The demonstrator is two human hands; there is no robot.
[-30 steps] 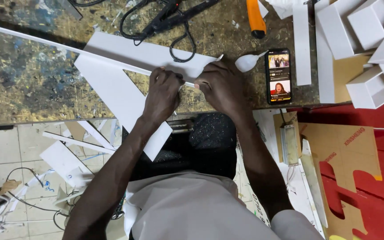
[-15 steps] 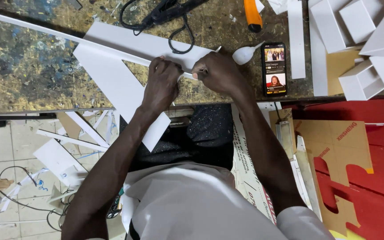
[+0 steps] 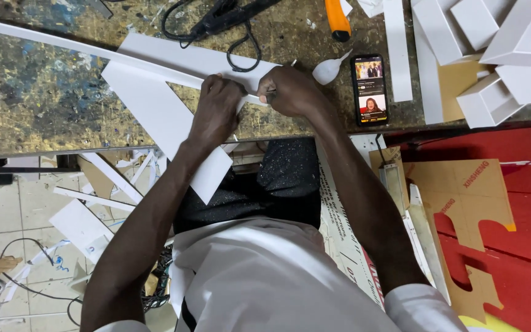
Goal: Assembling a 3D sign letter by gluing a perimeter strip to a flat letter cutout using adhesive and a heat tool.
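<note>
A long thin white strip runs from the far left across the workbench to my hands. It lies along the edge of a large white triangular sheet that hangs over the bench's front edge. My left hand rests on the sheet with its fingers curled over the strip. My right hand is closed in a fist around the strip's right end, close beside the left hand. Whether it also holds a small tool is hidden.
A phone with a lit screen lies right of my right hand, beside a white squeeze bulb. An orange-handled knife and a black corded tool lie at the back. White blocks crowd the right. Scraps litter the floor.
Both hands stay in the same place on the strip and sheet. Only the view has shifted slightly.
</note>
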